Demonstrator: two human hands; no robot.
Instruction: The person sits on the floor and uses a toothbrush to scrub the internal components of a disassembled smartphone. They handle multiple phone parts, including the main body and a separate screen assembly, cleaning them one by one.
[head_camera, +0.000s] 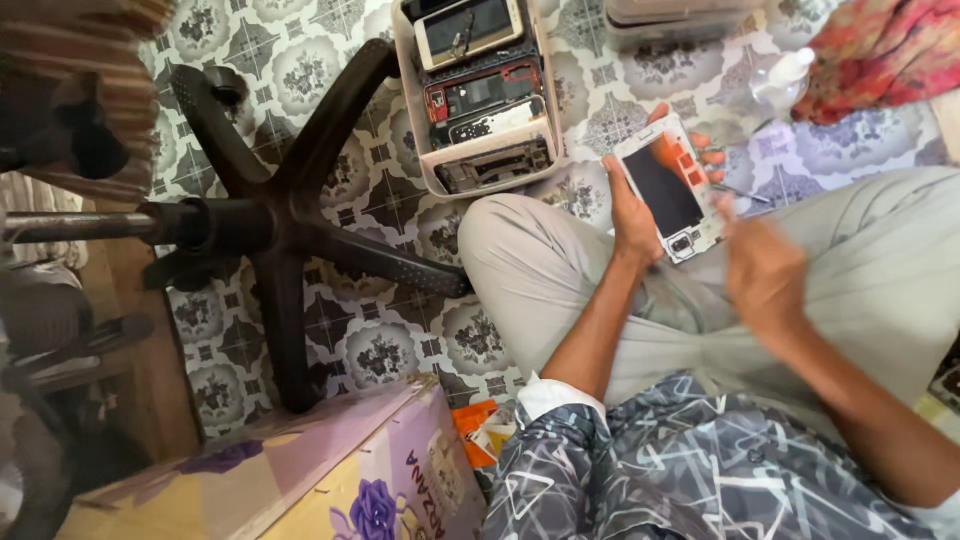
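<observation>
I sit cross-legged on a patterned tile floor. My left hand (640, 205) grips an opened white phone (672, 188) with its back cover off, showing a black battery and orange parts. My right hand (765, 272) is blurred, hovering just right of the phone's lower end; I cannot tell whether it holds anything. A thin tool (742, 192) lies on the floor beside the phone.
A white tray (410, 110) with several dismantled phones stands ahead. A black office chair base (275, 215) lies to the left. A purple flowered cardboard box (330, 470) sits at my left knee. A clear bottle (778, 82), red cloth (880, 50) and a plastic container (680, 20) lie at the back right.
</observation>
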